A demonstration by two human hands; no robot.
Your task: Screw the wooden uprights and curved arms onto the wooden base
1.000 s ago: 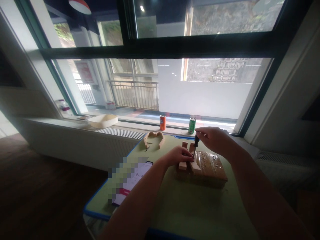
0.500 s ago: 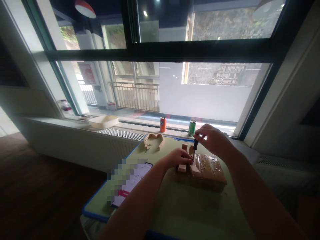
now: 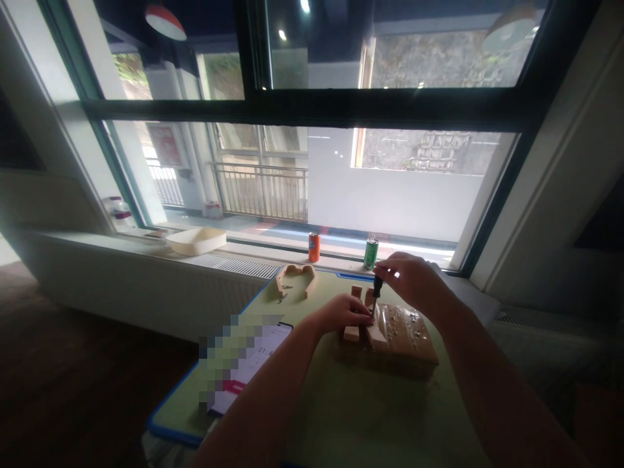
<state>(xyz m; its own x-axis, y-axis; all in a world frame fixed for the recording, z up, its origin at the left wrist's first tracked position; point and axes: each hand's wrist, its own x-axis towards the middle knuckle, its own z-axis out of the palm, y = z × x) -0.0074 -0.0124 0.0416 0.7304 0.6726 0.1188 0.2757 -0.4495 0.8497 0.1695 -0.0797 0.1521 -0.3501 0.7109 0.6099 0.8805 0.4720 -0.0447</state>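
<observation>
My right hand [image 3: 408, 278] is closed around the top of a black-handled screwdriver [image 3: 377, 286], which stands nearly upright with its tip down. Beside that tip, the fingers of my left hand [image 3: 345, 313] are pinched together over a pale wooden piece [image 3: 376, 337]; whatever they grip is hidden. The piece rests at the left part of a brown block wrapped in clear film [image 3: 407, 335], with small dark bits on its top. A smaller wooden block [image 3: 351, 334] lies just under my left hand, and another wooden bit [image 3: 357, 291] shows behind it.
On the green table [image 3: 312, 403] are a curved wooden frame [image 3: 311, 284], small metal parts [image 3: 283, 298] and a phone [image 3: 253, 364]. The windowsill holds an orange can [image 3: 314, 247], a green can [image 3: 371, 254] and a cream tray [image 3: 197, 242].
The view has shifted slightly. Both hands keep their places at the screwdriver and the wooden piece; no object has visibly been moved.
</observation>
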